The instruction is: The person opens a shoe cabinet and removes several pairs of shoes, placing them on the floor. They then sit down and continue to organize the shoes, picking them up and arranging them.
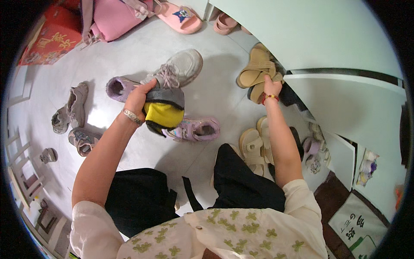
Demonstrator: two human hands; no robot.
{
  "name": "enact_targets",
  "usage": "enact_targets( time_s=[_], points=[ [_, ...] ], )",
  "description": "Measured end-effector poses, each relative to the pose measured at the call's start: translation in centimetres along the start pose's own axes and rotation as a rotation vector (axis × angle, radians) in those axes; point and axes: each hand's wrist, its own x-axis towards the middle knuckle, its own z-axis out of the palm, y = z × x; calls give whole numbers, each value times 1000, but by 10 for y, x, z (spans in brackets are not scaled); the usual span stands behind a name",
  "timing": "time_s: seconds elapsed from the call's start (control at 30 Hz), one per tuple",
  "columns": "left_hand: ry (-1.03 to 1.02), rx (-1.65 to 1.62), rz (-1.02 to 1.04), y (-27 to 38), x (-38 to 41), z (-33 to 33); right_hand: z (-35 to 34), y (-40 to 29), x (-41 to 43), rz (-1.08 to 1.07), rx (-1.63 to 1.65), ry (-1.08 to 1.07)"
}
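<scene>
My left hand [137,98] grips a folded grey and yellow cloth [165,115] with dark edging. Just beyond it a pale grey lace-up sneaker [184,68] meets the cloth; I cannot tell whether the hand holds this too. A lilac shoe [119,88] lies behind that hand, and another lilac sneaker [205,129] is partly covered by the cloth. To the right, my right hand [272,86] has hold of a tan crossed-strap slipper [255,73] at its strap, its fingers partly hidden. A second tan slipper [256,93] shows beneath.
Grey sneakers [76,105] and a brownish shoe [84,140] lie at left. Beige sandals [252,145] stand by my right knee. White cabinet doors [339,103] border the right. A pink bag [118,19] and pink slipper [181,17] are at the top.
</scene>
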Motion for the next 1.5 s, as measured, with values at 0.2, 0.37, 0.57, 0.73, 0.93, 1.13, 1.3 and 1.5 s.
enact_targets(
  time_s=[0.2, 0.37, 0.57, 0.73, 0.93, 1.13, 1.3, 1.5],
  points=[
    [-22, -34, 28, -1, -6, -11, 20, 31, 73, 74, -245, 261],
    [50, -91, 14, -6, 0, -3, 19, 42, 78, -138, 61, 210],
    [63, -75, 17, -21, 20, -13, 119, -39, 10, -317, -183, -323],
    [78, -65, 24, -27, 10, 9, 236, -109, -13, 70, -20, -863],
    [69, -242, 33, -38, -36, -4, 322, -111, 7, 432, 279, -795],
    [134, -295, 57, -52, -63, -35, 334, -109, 8, 538, 666, -665],
    [190, -211, 57, -46, -52, -44, 329, -123, -4, 532, 697, -722],
    [46, -41, -16, -45, -20, -47, 286, -105, -15, 432, 793, -719]
  ],
)
